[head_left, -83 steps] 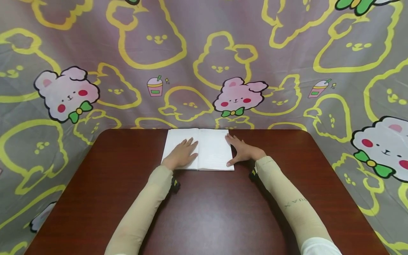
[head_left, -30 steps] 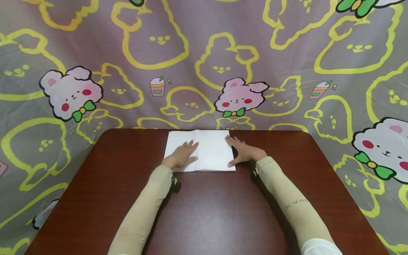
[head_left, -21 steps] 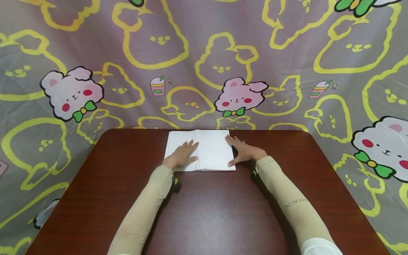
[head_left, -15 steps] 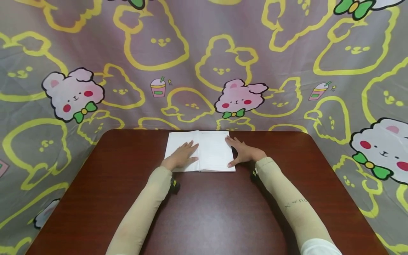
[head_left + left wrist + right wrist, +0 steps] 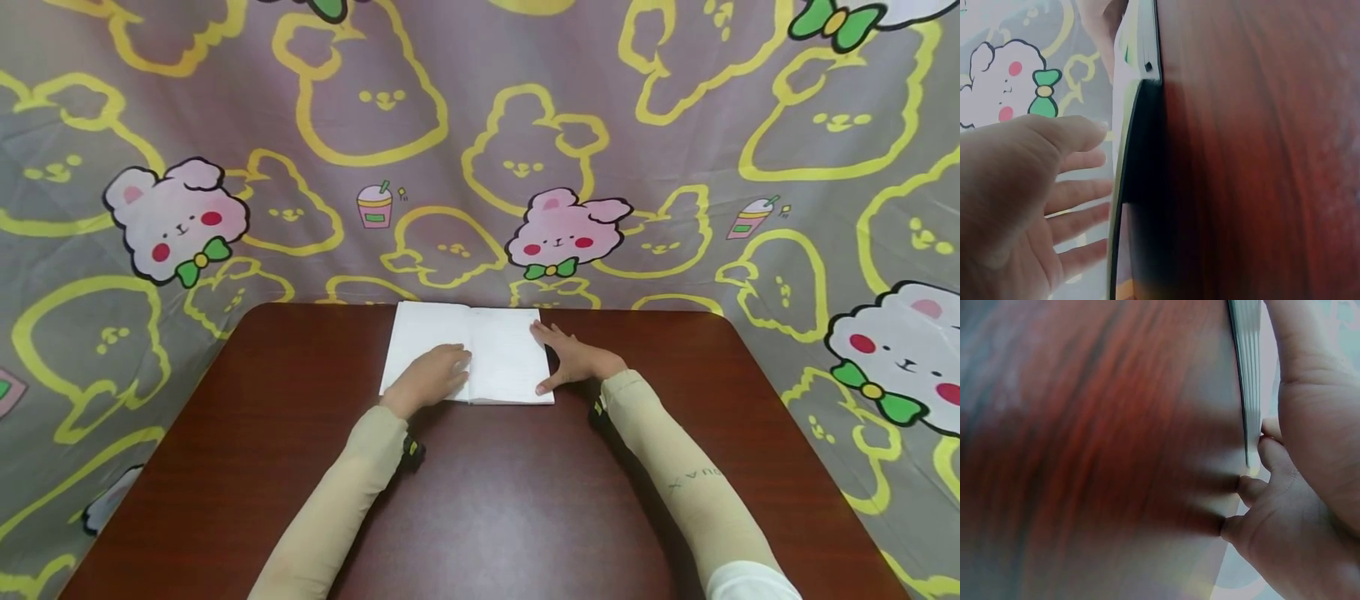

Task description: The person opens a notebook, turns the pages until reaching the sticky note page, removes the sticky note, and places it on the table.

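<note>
An open notebook [image 5: 506, 354] with white pages lies at the far edge of the table. My left hand [image 5: 429, 379] is over the left page, its fingertips near the middle fold. In the left wrist view the fingers of this hand [image 5: 1013, 187] are loosely extended, tips by the page, and the left cover stands a little off the table with a dark gap below. Thumb and fingers spread, my right hand [image 5: 577, 357] rests at the notebook's right edge. The right wrist view shows fingertips of that hand [image 5: 1310, 444] at the page block, some on the tabletop.
The notebook lies on a dark red-brown wooden table [image 5: 480, 500] with rounded far corners. A grey curtain [image 5: 450, 167] with cartoon prints hangs right behind the table's far edge and along both sides.
My left hand, flat with spread fingers on the left page before, has drawn slightly nearer with its fingers bent and closer together. The left page's outer edge has shifted. My right hand stays put.
</note>
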Available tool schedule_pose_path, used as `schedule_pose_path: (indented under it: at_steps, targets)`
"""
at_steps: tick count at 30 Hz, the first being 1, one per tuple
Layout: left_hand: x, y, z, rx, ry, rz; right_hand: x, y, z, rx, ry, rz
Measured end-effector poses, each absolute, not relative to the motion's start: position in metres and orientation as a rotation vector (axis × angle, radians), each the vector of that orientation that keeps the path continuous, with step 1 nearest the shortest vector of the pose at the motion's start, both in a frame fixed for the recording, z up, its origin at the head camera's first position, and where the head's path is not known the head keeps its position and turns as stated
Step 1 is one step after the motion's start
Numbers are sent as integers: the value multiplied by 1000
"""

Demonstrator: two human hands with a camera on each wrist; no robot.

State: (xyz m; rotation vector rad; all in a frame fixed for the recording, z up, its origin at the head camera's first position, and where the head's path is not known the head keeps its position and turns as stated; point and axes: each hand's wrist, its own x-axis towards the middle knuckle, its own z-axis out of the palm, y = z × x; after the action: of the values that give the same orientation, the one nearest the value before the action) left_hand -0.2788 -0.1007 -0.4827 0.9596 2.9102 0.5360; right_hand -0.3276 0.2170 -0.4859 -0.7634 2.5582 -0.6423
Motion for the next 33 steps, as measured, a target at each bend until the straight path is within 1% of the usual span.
schedule_pose_path:
  at_steps: [6,15,23,33]
  targets:
    - [-270,-93,-475,1057,2975,606,-328,217,-486,-767,2566,-661]
    - [-263,-76,-472,1202,2967,560,-331,217,-488,-770,2570,-641]
    - [-262,-65,-473,1198,2901,502,-329,218,-486,-763,2578,-661]
    - [-262,-63,-473,1217,2894,473,-330,218,-489,-765,2585,-631]
